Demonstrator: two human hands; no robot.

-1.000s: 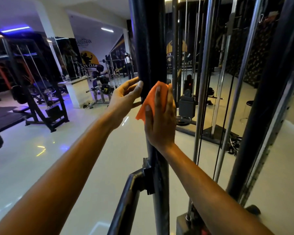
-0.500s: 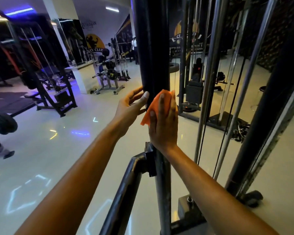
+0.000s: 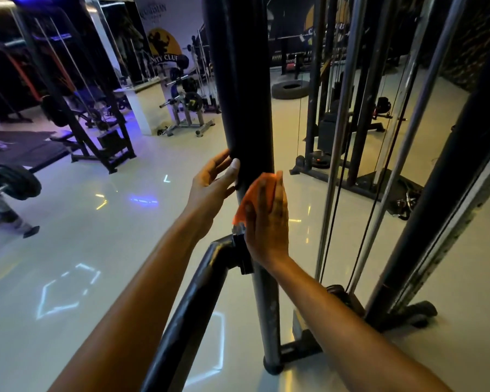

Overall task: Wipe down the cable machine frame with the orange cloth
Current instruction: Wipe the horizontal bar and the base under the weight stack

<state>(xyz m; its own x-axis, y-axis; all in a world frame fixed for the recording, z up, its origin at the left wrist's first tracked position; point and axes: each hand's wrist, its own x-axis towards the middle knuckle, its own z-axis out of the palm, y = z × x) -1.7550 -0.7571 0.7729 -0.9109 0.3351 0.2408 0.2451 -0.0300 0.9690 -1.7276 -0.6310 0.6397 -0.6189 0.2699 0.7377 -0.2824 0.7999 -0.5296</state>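
- Landmark: black upright post [image 3: 239, 80] of the cable machine frame, centre of view; everything below is placed relative to it.
- Right hand [image 3: 266, 222] lies flat on the front of the post, fingers straight and together, palm pressing the orange cloth [image 3: 256, 190] onto the metal. Flat press likely spreads contact for wiping, not a grab.
- Orange cloth sits between palm and post, its lower corner just above the bracket [image 3: 242, 250]; upper edge peeks past the fingertips.
- Left hand [image 3: 212, 185] is on the post's left side, a little higher than the right; fingers straight, slightly apart, thumb tip on the post. Looks like steadying, holds nothing.
- Angled black bar [image 3: 193, 306] joins the post at the bracket, below the right hand's heel; judged obstacle for a downward stroke.
- Below the bracket the post looks scuffed and lighter, probably not wiped yet.
- Chrome guide rods [image 3: 343, 137] and cables stand right of the post, apart from both hands.
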